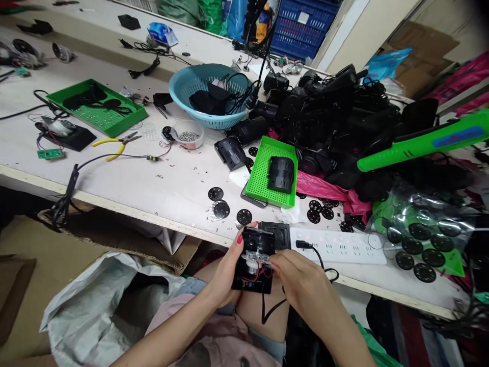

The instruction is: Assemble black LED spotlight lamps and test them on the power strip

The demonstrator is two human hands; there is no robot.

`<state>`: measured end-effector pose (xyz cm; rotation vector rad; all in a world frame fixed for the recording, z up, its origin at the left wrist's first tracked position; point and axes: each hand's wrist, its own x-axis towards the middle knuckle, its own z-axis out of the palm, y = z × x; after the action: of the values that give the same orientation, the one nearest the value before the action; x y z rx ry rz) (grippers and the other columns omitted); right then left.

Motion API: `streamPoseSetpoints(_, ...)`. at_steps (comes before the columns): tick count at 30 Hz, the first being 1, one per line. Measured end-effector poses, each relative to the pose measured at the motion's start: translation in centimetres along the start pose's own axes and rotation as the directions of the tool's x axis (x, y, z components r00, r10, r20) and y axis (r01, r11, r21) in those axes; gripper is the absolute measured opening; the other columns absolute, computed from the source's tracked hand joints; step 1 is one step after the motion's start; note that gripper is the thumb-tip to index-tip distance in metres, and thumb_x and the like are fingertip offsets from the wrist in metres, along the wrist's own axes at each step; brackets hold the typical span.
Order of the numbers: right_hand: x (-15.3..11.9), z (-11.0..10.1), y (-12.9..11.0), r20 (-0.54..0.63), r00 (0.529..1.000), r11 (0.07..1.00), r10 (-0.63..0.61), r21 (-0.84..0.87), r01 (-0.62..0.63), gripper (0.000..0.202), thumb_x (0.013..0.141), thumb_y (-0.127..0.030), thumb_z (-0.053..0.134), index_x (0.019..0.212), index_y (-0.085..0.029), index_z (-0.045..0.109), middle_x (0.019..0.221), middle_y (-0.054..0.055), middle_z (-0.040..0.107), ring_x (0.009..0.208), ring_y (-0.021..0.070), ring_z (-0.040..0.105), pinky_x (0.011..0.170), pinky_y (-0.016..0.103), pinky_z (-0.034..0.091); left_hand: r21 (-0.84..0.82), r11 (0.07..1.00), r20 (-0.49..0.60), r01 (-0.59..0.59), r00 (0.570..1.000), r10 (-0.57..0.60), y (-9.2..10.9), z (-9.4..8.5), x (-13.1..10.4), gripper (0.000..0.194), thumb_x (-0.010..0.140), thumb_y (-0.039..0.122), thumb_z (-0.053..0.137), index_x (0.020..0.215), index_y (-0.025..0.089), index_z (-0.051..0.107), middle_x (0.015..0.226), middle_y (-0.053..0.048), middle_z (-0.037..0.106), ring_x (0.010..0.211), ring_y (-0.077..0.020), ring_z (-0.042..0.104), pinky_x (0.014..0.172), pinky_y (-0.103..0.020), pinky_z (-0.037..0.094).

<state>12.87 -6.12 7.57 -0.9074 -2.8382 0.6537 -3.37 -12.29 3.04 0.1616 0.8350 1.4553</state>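
My left hand (226, 270) is wrapped round the left side of a black plastic housing (260, 239), held above my lap at the table's front edge. Inside it show a clear plastic part (256, 256), a small white motor-like piece (252, 267) and red and blue wires. The fingers of my right hand (300, 275) are pinched together at the right end of the clear part. A black cable (264, 308) hangs from the housing. Just behind it lies another black plastic piece (280, 234). Black slotted discs (220, 209) are on the table to the left.
A white power strip (340, 247) with a plug in it lies to the right. Behind are a green tray (252, 186), a blue basket (183, 104), a tub of screws (196, 140), yellow-handled pliers (121, 149) and a heap of black parts (344, 117). A green tool (420, 145) juts in from the right.
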Motion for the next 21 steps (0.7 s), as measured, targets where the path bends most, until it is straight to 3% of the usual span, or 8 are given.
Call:
streamPoseSetpoints(7, 0.0, 0.4, -0.2, -0.037, 0.999, 0.999, 0.032, -0.038, -0.034, 0.026, 0.096, -0.010, 0.041, 0.100, -0.021, 0.064, 0.086, 0.005, 0.065, 0.078, 0.0188, 0.065, 0.068, 0.034, 0.056, -0.053, 0.996, -0.019, 0.072, 0.997, -0.073, -0.1, 0.2, 0.1, 0.054, 0.094, 0.049, 0.055, 0.142, 0.025, 0.052, 0.143, -0.004, 0.057, 0.138, -0.0239, 0.044, 0.119, -0.036, 0.026)
streamPoseSetpoints(10, 0.0, 0.8, -0.3, -0.171, 0.985, 0.997, 0.026, 0.075, -0.013, 0.020, 0.097, -0.013, 0.047, 0.105, -0.022, 0.064, 0.094, 0.005, 0.070, 0.087, 0.0178, 0.068, 0.077, 0.032, 0.058, -0.128, 0.984, -0.011, 0.121, 0.992, -0.123, 0.0, 0.1, 0.3, 0.058, 0.093, 0.052, 0.053, 0.144, 0.024, 0.050, 0.137, -0.007, 0.063, 0.130, -0.0264, 0.054, 0.116, -0.040, 0.033)
streamPoseSetpoints(12, -0.3, 1.1, -0.5, -0.336, 0.936, 0.980, 0.105, 0.196, -0.039, 0.018, 0.094, -0.017, 0.055, 0.109, -0.023, 0.063, 0.099, 0.004, 0.072, 0.090, 0.0165, 0.070, 0.082, 0.029, 0.058, -0.179, 0.971, -0.009, 0.159, 0.987, -0.163, 0.3, -0.1, 0.5, 0.059, 0.094, 0.054, 0.050, 0.144, 0.022, 0.049, 0.131, -0.009, 0.066, 0.122, -0.0276, 0.060, 0.111, -0.042, 0.039)
streamPoseSetpoints(14, -0.8, 1.5, -0.8, -0.429, 0.852, 0.918, 0.300, 0.373, -0.135, 0.014, 0.093, -0.022, 0.059, 0.106, -0.024, 0.064, 0.096, 0.003, 0.073, 0.085, 0.0155, 0.071, 0.078, 0.027, 0.058, -0.204, 0.963, -0.013, 0.175, 0.983, -0.182, 0.7, -0.4, 0.7, 0.060, 0.096, 0.055, 0.046, 0.145, 0.021, 0.047, 0.126, -0.011, 0.069, 0.113, -0.0279, 0.066, 0.107, -0.043, 0.044)
streamPoseSetpoints(15, -1.0, 1.8, -1.0, -0.409, 0.815, 0.860, 0.409, 0.472, -0.194, 0.012, 0.093, -0.025, 0.059, 0.104, -0.024, 0.064, 0.095, 0.003, 0.074, 0.083, 0.0155, 0.071, 0.075, 0.026, 0.059, -0.204, 0.963, -0.014, 0.176, 0.983, -0.183, 0.9, -0.6, 0.8, 0.061, 0.096, 0.056, 0.045, 0.146, 0.021, 0.046, 0.123, -0.012, 0.071, 0.108, -0.0279, 0.068, 0.104, -0.044, 0.046)
streamPoseSetpoints(17, -1.5, 2.6, -1.6, -0.269, 0.786, 0.717, 0.556, 0.633, -0.291, 0.013, 0.093, -0.032, 0.057, 0.100, -0.023, 0.064, 0.093, 0.004, 0.074, 0.081, 0.0164, 0.072, 0.070, 0.026, 0.059, -0.183, 0.968, -0.006, 0.173, 0.984, -0.177, 1.2, -1.0, 0.9, 0.063, 0.095, 0.058, 0.043, 0.147, 0.021, 0.045, 0.117, -0.013, 0.073, 0.099, -0.0281, 0.071, 0.097, -0.045, 0.051)
streamPoseSetpoints(21, -1.9, 4.1, -3.3, 0.021, 0.814, 0.503, 0.581, 0.777, -0.379, 0.027, 0.088, -0.045, 0.062, 0.100, -0.021, 0.058, 0.089, 0.006, 0.073, 0.081, 0.0189, 0.072, 0.067, 0.027, 0.059, -0.123, 0.979, -0.011, 0.160, 0.987, -0.163, 1.4, -1.1, 0.8, 0.065, 0.095, 0.060, 0.042, 0.148, 0.023, 0.042, 0.110, -0.014, 0.074, 0.087, -0.0285, 0.073, 0.083, -0.045, 0.057)
